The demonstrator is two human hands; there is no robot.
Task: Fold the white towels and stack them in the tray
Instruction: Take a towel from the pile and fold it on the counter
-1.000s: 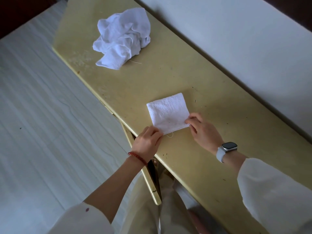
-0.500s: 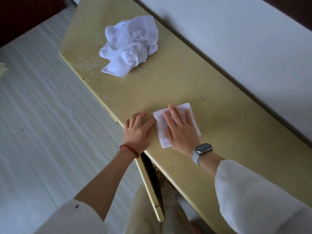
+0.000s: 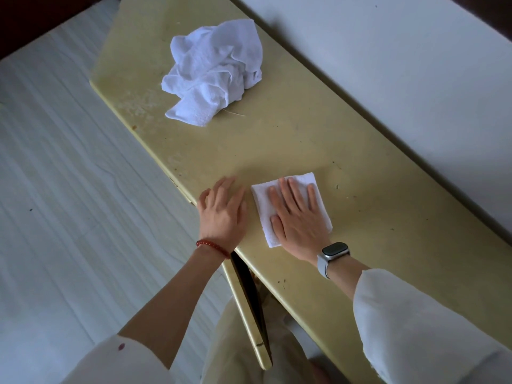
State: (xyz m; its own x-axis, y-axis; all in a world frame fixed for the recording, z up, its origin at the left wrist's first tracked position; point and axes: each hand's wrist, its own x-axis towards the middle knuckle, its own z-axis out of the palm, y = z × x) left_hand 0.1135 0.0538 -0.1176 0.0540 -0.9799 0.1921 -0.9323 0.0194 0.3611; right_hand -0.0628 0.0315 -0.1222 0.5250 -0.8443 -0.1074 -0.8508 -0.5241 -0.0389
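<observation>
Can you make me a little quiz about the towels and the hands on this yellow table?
1. True or false: the right hand lies flat on the folded towel.
2. Where is the left hand? A) on the crumpled towel pile B) on the bare yellow table beside the folded towel C) up in the air
3. Fill in: the wrist with the watch belongs to the ____ hand.

Key
1. True
2. B
3. right
</observation>
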